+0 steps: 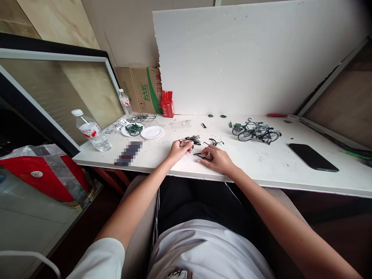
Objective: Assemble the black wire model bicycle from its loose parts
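My left hand is closed around part of a small dark model bicycle, just above the white table. The fingers cover some of its frame. Close by on the right, my right hand has its fingers curled around slim black tweezers, with their tips pointing left at the model. Behind that hand lie loose black bicycle parts and tiny bits. Further right stand assembled model bicycles, a green one and a black one, overlapping each other.
A black phone lies at the right. On the left are a white plate, a plate with green bicycle parts, a water bottle and a pixelated dark patch. A red box stands behind, by a white board.
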The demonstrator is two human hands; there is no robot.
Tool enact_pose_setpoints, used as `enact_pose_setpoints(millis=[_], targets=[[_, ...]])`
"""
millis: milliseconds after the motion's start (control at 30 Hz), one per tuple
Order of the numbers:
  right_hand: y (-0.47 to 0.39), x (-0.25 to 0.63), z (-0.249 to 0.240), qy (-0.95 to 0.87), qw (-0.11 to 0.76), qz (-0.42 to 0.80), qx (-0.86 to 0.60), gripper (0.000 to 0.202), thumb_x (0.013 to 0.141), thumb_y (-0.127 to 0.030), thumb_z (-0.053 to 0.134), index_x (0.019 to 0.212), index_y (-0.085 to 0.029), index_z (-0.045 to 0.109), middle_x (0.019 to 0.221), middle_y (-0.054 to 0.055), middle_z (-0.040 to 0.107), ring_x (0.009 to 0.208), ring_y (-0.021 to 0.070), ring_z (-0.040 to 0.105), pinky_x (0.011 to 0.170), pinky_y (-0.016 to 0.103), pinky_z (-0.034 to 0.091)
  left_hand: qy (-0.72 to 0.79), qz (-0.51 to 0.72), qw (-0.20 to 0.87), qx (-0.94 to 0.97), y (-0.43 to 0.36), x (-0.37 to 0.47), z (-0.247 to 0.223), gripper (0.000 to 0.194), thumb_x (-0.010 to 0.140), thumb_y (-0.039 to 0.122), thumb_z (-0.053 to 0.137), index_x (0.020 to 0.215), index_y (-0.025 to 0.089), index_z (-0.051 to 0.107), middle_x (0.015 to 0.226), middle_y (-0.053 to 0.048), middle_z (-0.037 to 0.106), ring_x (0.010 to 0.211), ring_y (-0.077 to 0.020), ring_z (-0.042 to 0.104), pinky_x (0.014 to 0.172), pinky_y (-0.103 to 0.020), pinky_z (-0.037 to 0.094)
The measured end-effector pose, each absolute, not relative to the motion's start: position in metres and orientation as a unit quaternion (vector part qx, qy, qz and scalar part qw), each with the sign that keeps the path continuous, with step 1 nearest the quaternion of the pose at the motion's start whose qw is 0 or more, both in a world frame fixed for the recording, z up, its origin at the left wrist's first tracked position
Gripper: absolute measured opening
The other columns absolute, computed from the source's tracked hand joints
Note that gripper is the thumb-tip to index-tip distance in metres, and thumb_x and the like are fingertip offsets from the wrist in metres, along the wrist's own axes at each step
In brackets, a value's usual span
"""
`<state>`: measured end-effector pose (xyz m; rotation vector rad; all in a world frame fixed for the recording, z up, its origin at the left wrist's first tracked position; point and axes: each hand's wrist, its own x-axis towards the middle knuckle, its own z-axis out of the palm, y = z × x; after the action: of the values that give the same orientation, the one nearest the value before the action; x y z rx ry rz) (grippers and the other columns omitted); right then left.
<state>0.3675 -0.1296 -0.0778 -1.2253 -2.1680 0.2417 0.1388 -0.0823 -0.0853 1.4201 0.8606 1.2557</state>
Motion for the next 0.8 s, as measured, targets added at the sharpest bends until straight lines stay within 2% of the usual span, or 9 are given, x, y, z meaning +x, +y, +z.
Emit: enact_pose_setpoints(millis=[200,300,533,633,800], targets=[[-0.131,0.375,-0.089,-0.816,0.330,0.098,-0.464,0.028,0.098,-0.051,0.068,0.100,-0.024,0.078,0.094,0.009,0.075,0.073,0.0217,0.065,0.069,0.036,0.049,0.336,0.525,0.557,0.548,-0.085,0.137,-0.087,0.048,0.075,0.050,0.094,0.095,0.012,0.074,0.090,-0.012,0.080,0.083,-0.0221,0.076,0.089,-0.038,0.057],[-0.131,0.375,-0.089,-0.818,0.336,0.102,-0.455,0.028,0.099,-0.050,0.067,0.101,-0.025,0.080,0.097,0.010,0.076,0.077,0.0233,0.066,0.072,0.038,0.051,0.314,0.523,0.569,0.552,-0.088,0.135,-0.088,0.045,0.077,0.050,0.093,0.095,0.012,0.076,0.102,-0.014,0.081,0.088,-0.0218,0.076,0.093,-0.038,0.057],[-0.132,0.376,-0.085,-0.823,0.375,0.147,-0.399,0.025,0.098,-0.048,0.069,0.101,-0.027,0.083,0.102,0.011,0.077,0.098,0.0310,0.068,0.089,0.047,0.055,0.305,0.506,0.607,0.531,-0.096,0.134,-0.077,0.039,0.078,0.046,0.092,0.092,0.014,0.074,0.088,-0.006,0.075,0.075,-0.0146,0.066,0.082,-0.032,0.054],[-0.131,0.376,-0.084,-0.789,0.430,0.204,-0.389,0.027,0.096,-0.052,0.073,0.096,-0.027,0.082,0.101,0.012,0.076,0.095,0.0302,0.069,0.089,0.048,0.056,0.296,0.491,0.621,0.535,-0.099,0.136,-0.074,0.038,0.083,0.048,0.089,0.094,0.015,0.074,0.083,-0.004,0.072,0.072,-0.0134,0.064,0.077,-0.030,0.053],[-0.128,0.370,-0.087,-0.625,0.570,0.340,-0.411,0.044,0.079,-0.063,0.088,0.099,-0.026,0.077,0.099,0.009,0.077,0.095,0.0288,0.071,0.092,0.047,0.058,0.276,0.457,0.627,0.567,-0.100,0.145,-0.078,0.044,0.085,0.051,0.087,0.106,0.013,0.077,0.081,-0.005,0.073,0.071,-0.0143,0.066,0.077,-0.031,0.052]])
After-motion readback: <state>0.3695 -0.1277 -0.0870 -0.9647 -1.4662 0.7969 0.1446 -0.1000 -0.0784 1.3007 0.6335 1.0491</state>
